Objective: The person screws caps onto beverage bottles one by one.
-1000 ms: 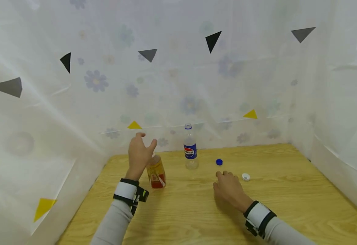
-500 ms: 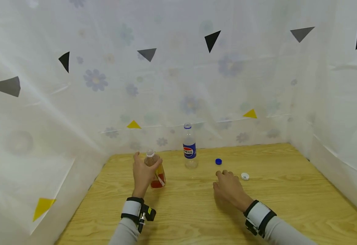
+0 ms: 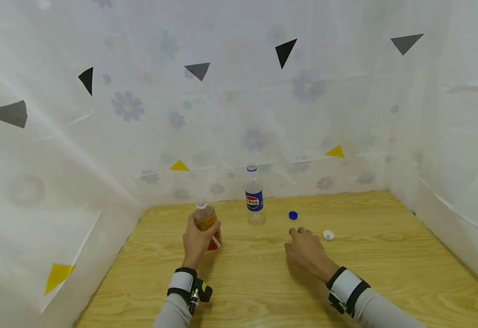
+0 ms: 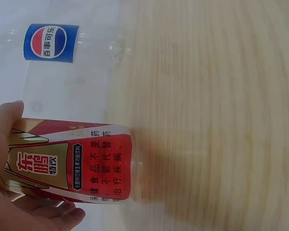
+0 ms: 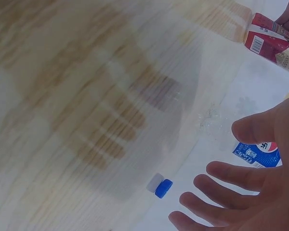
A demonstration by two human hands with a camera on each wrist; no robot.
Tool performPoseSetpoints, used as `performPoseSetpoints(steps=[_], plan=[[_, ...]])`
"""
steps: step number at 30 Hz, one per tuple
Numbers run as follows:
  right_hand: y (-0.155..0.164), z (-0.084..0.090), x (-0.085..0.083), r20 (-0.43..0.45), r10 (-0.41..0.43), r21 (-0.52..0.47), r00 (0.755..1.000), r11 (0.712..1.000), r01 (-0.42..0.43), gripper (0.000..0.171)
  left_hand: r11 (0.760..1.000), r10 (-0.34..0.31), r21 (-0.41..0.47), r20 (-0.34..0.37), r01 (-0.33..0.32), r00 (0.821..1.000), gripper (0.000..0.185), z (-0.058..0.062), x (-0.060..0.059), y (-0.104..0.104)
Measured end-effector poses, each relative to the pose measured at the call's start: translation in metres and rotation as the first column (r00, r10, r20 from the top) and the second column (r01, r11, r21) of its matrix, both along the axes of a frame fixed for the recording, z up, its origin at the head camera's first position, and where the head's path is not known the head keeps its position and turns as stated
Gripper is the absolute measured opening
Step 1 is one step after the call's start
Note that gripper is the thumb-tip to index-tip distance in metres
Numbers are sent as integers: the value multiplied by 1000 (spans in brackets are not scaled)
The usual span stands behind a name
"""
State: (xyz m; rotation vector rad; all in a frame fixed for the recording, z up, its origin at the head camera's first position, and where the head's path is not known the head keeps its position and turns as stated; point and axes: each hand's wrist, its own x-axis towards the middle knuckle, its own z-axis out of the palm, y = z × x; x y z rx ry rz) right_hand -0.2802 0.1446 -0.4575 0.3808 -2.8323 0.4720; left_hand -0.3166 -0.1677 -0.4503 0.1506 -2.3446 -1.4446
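Note:
A capless drink bottle (image 3: 206,221) with a red and yellow label stands upright at the left of the table. My left hand (image 3: 195,241) grips it around the middle, thumb on its near right side and fingers around the left. In the left wrist view the red label (image 4: 98,166) faces the camera, and part of the fingers is hidden behind the bottle. My right hand (image 3: 307,254) is low over the table at the right, holding nothing, its fingers loosely extended in the right wrist view. Nearest to it are a white cap (image 3: 328,235) and a blue cap (image 3: 293,215).
A clear, capless bottle with a blue Pepsi label (image 3: 254,201) stands upright at the back middle of the wooden table (image 3: 243,287). White patterned sheeting (image 3: 231,118) with triangle stickers encloses the back and both sides.
My left hand came down from above the bottle's neck, moved slightly right and closed around its body. The right hand, the caps and the Pepsi bottle have stayed in place.

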Motion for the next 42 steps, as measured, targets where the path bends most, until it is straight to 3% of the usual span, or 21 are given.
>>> performPoseSetpoints(steps=[11, 17, 26, 30, 34, 39, 42], plan=[[-2, 2, -2, 7, 6, -12, 1000, 1000, -6, 36, 999, 5, -41, 9, -5, 1000, 82, -3, -5, -7], [-2, 0, -2, 1, 10, -1, 1000, 1000, -10, 35, 1000, -9, -15, 20, 9, 1000, 83, -1, -3, -8], [-2, -6, -3, -12, -5, 2, 1000, 1000, 5, 35, 997, -72, -38, 4, 72, 997, 79, 14, 2, 17], [-1, -5, -2, -23, -1, -6, 1000, 1000, 1, 33, 987, -144, -78, -33, 141, 989, 76, 25, 6, 37], [0, -5, -1, -14, -5, -10, 1000, 1000, 5, 33, 962, -249, -128, -50, 241, 967, 73, 31, 13, 57], [-3, -5, -3, 7, -6, -11, 1000, 1000, 6, 33, 923, -354, -174, -33, 344, 935, 73, 34, 24, 76], [-5, -3, -6, 9, -2, -9, 1000, 1000, 2, 32, 910, -377, -195, -19, 366, 926, 73, 33, 30, 86]])
